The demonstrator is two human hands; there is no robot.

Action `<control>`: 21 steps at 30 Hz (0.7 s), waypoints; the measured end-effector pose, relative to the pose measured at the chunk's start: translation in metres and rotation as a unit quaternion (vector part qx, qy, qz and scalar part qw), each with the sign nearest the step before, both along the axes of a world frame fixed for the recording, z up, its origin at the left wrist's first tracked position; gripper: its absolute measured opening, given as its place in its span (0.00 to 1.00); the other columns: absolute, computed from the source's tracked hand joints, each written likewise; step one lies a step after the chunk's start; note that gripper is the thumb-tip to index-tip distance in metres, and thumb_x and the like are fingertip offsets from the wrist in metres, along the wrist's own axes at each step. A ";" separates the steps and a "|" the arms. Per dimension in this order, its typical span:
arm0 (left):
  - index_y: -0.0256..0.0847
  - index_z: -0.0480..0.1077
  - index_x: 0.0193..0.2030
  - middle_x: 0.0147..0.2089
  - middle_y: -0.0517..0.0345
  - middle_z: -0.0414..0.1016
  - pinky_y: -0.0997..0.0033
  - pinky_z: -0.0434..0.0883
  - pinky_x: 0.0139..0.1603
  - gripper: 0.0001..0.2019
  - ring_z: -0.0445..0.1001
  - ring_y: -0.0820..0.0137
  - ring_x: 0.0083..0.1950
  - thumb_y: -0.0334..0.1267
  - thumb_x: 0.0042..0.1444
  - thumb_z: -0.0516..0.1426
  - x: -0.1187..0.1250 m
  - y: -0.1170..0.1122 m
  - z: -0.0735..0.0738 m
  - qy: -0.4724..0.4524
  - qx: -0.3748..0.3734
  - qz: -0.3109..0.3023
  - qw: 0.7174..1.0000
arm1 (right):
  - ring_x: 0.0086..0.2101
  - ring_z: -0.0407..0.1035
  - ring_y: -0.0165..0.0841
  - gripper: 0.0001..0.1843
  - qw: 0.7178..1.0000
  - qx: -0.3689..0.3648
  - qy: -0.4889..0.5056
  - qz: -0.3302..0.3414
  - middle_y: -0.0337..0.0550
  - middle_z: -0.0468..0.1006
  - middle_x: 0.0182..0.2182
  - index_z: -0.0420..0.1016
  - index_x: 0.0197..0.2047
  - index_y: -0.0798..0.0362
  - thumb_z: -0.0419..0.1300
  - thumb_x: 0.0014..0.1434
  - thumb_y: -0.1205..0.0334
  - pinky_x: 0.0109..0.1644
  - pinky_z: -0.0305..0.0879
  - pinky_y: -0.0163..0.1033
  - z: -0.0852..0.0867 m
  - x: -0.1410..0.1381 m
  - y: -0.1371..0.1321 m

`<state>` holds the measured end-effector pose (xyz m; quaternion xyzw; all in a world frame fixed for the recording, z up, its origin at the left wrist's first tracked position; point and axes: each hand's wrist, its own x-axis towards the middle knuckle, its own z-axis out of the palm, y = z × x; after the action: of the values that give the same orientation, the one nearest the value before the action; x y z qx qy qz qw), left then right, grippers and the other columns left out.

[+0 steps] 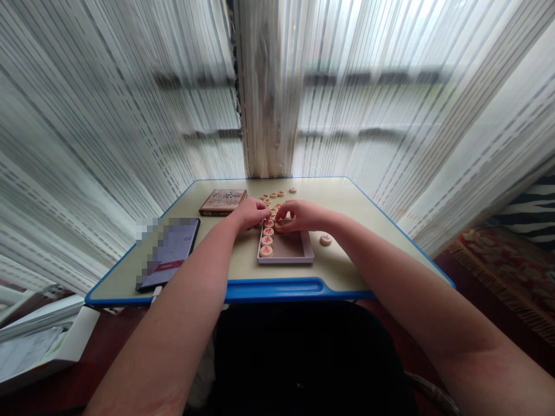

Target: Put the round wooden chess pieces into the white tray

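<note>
A bare left hand [250, 212] and bare right hand [303, 215] close together over a shallow, white-walled rectangular box [295, 248].
The left thumb and fingertips meet, the right fingers curl downward; whether either clamps a piece, I cannot tell. Nearer the wearer than both grips, round pale wooden pieces with red characters [267, 240] line the box's left side; a dark-marked wooden disc [326, 238] lies just on the near side of the right wrist.
</note>
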<state>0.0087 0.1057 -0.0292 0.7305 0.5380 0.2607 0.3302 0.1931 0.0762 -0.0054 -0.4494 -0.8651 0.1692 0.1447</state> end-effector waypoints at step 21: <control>0.37 0.72 0.22 0.13 0.66 0.58 0.75 0.53 0.21 0.10 0.56 0.76 0.18 0.40 0.41 0.54 -0.002 0.005 -0.004 0.014 0.064 0.043 0.997 | 0.32 0.67 0.30 0.10 0.990 0.079 0.044 -0.112 0.42 0.77 0.36 0.78 0.37 0.53 0.58 0.51 0.64 0.38 0.61 0.34 -0.009 0.006 0.015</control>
<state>0.0063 0.1109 -0.0328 0.7299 0.5556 0.2984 0.2638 0.1987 0.0915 -0.0143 -0.5230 -0.8125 0.1029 0.2359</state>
